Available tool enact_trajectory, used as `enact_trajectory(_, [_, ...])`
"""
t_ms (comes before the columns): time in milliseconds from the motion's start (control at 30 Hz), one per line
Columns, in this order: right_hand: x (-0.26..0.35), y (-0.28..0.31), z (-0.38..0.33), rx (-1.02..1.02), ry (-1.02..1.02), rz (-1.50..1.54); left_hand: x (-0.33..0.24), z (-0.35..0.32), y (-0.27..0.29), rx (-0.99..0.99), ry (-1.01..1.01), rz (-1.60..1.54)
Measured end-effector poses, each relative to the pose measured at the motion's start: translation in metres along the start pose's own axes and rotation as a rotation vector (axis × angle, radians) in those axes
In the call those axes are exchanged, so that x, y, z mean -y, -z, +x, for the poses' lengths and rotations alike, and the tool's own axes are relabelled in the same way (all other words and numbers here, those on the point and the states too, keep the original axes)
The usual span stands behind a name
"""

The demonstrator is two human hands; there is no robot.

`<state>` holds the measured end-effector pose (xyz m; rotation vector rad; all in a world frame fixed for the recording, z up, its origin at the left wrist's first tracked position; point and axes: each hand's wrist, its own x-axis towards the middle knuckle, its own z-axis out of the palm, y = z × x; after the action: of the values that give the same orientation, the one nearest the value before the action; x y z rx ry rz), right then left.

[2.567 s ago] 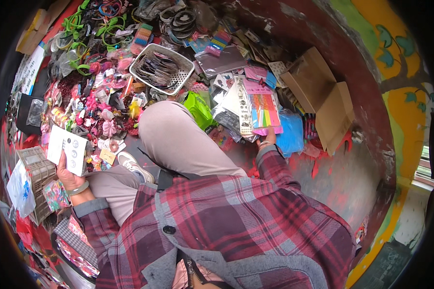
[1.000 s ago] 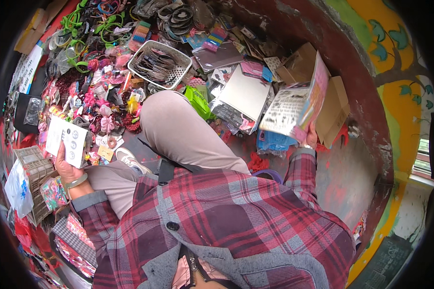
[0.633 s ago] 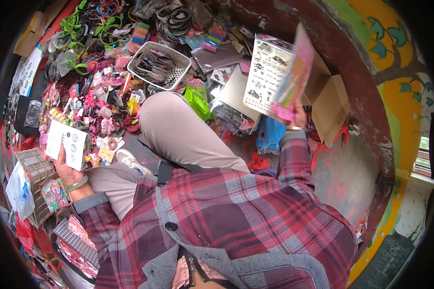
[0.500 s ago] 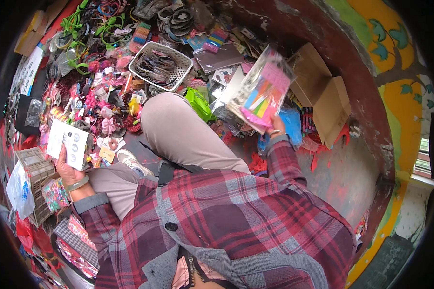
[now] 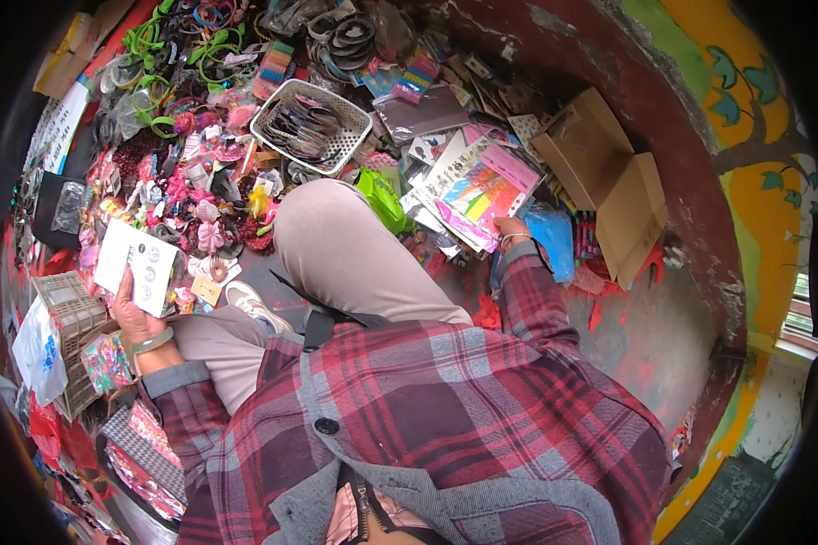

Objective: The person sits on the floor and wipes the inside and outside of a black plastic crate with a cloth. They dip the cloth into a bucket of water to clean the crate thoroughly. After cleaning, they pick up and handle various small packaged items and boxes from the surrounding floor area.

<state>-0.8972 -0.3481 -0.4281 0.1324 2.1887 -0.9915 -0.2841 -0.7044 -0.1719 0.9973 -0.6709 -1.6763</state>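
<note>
My left hand is closed on the lower edge of a white card printed with dark round designs, held up above the heap at the left. At the right, my right hand pinches the near edge of a flat plastic-sleeved packet with pink and rainbow-coloured strips. The packet lies low over a pile of cards and packets, beside a pale sheet with small dark prints. The fingertips under the packet are hidden.
A white basket of dark packets stands beyond my knee. Hair ties and headbands are heaped on the left, near a beige crate. An open cardboard box stands at the right by the wall, next to a blue plastic bag.
My right hand has lowered the packet and sheet from a raised, tilted position onto the pile. The left hand still holds the card in nearly the same place.
</note>
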Motion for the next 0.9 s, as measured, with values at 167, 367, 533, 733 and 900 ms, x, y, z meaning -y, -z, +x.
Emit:
enact_trajectory(167, [0.053, -0.006, -0.051, 0.127, -0.031, 0.556, -0.002, -0.001, 0.002, 0.000, -0.011, 0.007])
enact_trajectory(367, [0.125, -0.009, -0.090, 0.187, -0.205, 0.897, -0.003, -0.004, -0.001, -0.008, -0.030, 0.024])
enact_trajectory(533, [0.117, -0.010, -0.029, 0.273, -0.215, 1.051, -0.001, -0.004, -0.003, -0.002, -0.028, 0.014])
enact_trajectory(733, [0.179, 0.027, -0.034, 0.300, -0.176, 1.243, -0.001, -0.005, -0.005, -0.017, -0.037, 0.012])
enact_trajectory(900, [0.224, 0.055, -0.115, 0.455, 0.046, 1.223, -0.001, -0.002, -0.001, -0.027, -0.054, 0.042])
